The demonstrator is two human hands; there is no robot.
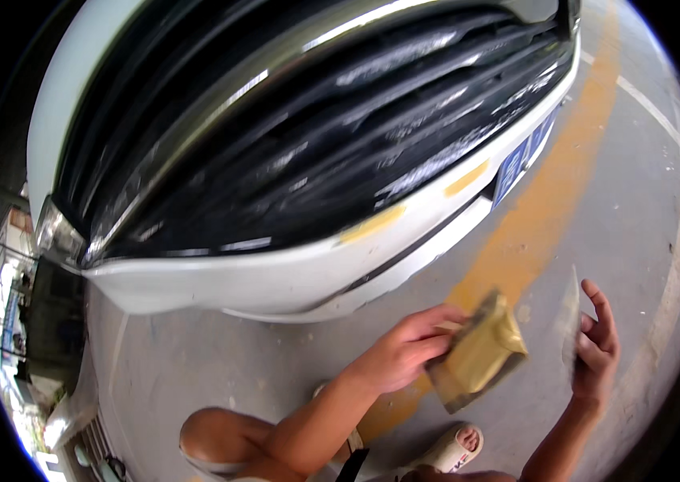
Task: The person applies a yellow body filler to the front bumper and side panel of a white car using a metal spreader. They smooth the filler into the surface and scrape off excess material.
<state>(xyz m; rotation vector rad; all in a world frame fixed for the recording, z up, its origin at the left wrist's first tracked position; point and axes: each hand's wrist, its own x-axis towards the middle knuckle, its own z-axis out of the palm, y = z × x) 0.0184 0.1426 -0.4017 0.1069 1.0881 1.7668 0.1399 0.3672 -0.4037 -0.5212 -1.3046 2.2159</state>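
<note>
My left hand (414, 345) is closed on the edge of a flat, squarish gold-yellow piece (480, 352) with darker, glossy borders. Motion blurs it, so its exact kind is unclear. Further right, my right hand (597, 341) grips a thin, pale, blade-like sheet (570, 317) between thumb and fingers, with the index finger raised. This sheet stands nearly edge-on and narrows at the top. Both hands are above the floor, apart from each other and from the white car bumper (292, 281). Two yellow patches, a left one (372, 226) and a right one (467, 178), mark the bumper.
A black car grille (275, 161) with a chrome strip fills the upper view. A blue number plate (523, 161) hangs on the bumper's right. An orange stripe (553, 217) crosses the grey floor (645, 201). Below are my bent knee and a sandalled foot (459, 448).
</note>
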